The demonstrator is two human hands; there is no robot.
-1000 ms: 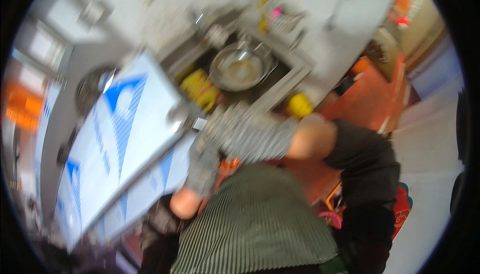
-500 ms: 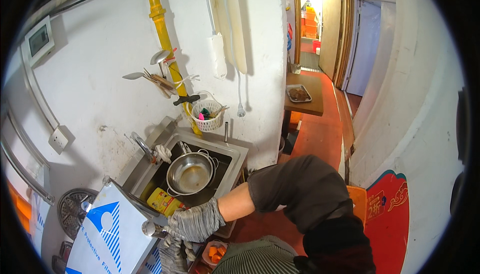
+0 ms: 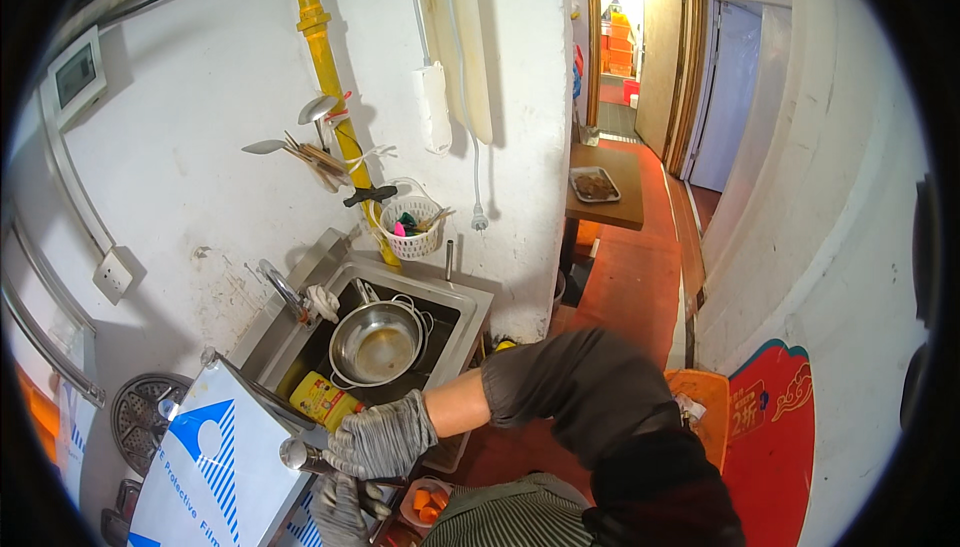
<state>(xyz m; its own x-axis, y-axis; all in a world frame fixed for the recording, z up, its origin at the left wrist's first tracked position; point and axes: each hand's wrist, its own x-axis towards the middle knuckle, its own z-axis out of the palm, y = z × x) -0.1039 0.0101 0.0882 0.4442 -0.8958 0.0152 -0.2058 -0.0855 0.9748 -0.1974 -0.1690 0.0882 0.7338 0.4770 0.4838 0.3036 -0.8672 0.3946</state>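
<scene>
Gloves [image 3: 415, 427], grey and wrinkled, cover both of the person's hands, which sit close together by the right edge of a film-covered box [image 3: 215, 467]. The right hand [image 3: 375, 442] reaches across, fingers curled toward a short silver cylinder [image 3: 294, 454] that juts out at the box's edge; whether they clamp it or only rest against it, I cannot tell from here. The left hand [image 3: 338, 512] is just below, fingers bent, with something dark beside them too hidden to name, so its grip is unclear as well. Having the two so near probably lets one steady what the other handles, and the gloves look meant to spare the skin.

Beyond them, a shallow steel pan [image 3: 375, 345] sits in the sink [image 3: 470, 312], likely so that any wet stays in the basin. A yellow bottle [image 3: 325, 402] lies tilted at the near left corner, handy for the right hand. Pale cloth [image 3: 322, 303] wraps the spout of the tap [image 3: 282, 285], perhaps to tame splashing. A bowl [image 3: 407, 509] of orange chunks [image 3: 428, 500] stands right of the left hand, close to the body. Against the yellow pipe [image 3: 318, 47] hangs a white basket [image 3: 412, 242], seemingly to keep small things off the wet rim.
</scene>
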